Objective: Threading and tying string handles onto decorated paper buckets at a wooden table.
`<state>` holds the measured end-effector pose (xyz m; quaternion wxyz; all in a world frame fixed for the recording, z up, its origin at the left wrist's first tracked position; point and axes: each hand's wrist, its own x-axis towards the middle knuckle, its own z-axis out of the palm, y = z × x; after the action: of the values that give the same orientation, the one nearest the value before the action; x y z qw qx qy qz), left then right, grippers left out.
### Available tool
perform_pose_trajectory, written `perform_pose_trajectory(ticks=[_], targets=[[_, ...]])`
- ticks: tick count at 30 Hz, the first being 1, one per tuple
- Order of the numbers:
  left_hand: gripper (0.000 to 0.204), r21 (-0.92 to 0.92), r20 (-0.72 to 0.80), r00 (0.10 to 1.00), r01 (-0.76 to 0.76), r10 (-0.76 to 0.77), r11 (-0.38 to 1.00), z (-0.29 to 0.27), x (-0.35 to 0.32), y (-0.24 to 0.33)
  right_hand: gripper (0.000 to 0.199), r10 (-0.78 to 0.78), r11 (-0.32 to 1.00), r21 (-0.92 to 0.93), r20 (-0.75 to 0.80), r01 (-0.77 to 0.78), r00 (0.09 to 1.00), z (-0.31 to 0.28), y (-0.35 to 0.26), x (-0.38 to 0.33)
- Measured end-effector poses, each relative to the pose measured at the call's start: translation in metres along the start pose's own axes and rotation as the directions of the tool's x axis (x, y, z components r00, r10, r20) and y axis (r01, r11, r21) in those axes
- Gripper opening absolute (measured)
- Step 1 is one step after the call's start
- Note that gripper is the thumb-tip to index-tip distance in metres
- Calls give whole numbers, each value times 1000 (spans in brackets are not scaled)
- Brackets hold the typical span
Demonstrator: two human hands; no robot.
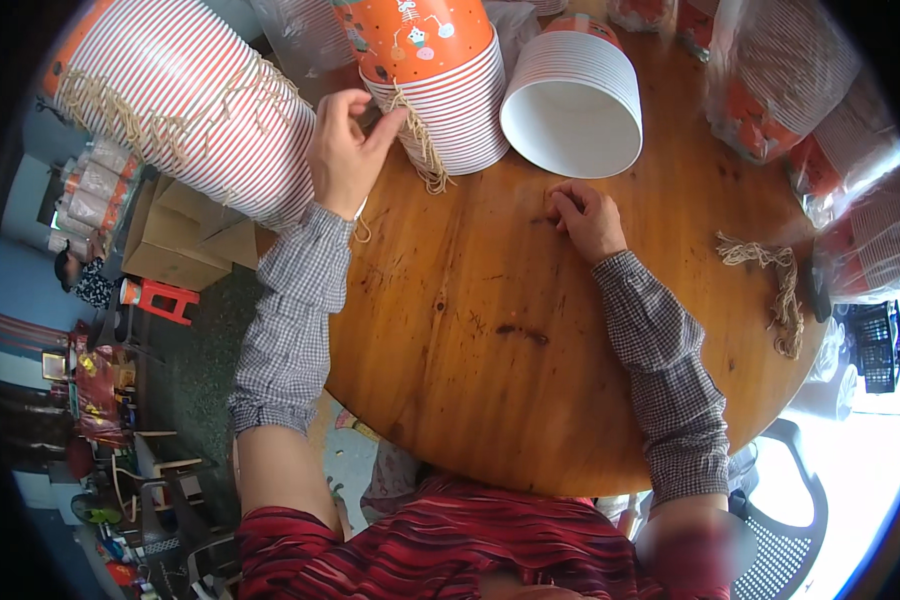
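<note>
My left hand [346, 158] reaches between two paper bucket stacks, thumb and fingers apart, the thumb next to a bundle of twine strands [422, 140]. That bundle hangs down the side of the middle stack of paper buckets [460, 120], orange above and rims striped below. Over the table, in front of a white paper bucket stack [570, 125] lying with its mouth toward me, is my right hand [587, 218]. Its fingers are curled closed; what they hold, if anything, is hidden. A tall leaning stack of buckets [200, 100] at the left carries more twine strands [120, 115].
The round wooden table [450, 380] fills the middle. More twine [785, 290] lies near its right edge. Plastic-wrapped bucket stacks [780, 90] crowd the far right. Left on the floor are a cardboard box [175, 245] and a red stool [165, 300]; a chair [785, 500] stands at the lower right.
</note>
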<state>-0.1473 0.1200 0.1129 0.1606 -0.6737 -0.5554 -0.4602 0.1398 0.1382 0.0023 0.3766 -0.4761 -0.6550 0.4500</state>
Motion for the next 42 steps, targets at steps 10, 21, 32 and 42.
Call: perform_pose_trajectory(ticks=[10,21,32,42], targets=[[16,-179,-28,999,-29,24,983,38,-14,-7,17,27,999,31,11,-27,1000,1,-1,0],[21,-246,79,997,33,-14,969,2,-30,-17,19,-6,999,34,-8,6,1000,3,4,2],[13,-221,-14,1000,19,-22,975,28,-5,-37,18,15,999,32,-4,-15,1000,3,1,0],[21,-159,92,973,226,-213,961,36,-83,-34,15,42,997,76,-119,-34,992,-2,2,-1]])
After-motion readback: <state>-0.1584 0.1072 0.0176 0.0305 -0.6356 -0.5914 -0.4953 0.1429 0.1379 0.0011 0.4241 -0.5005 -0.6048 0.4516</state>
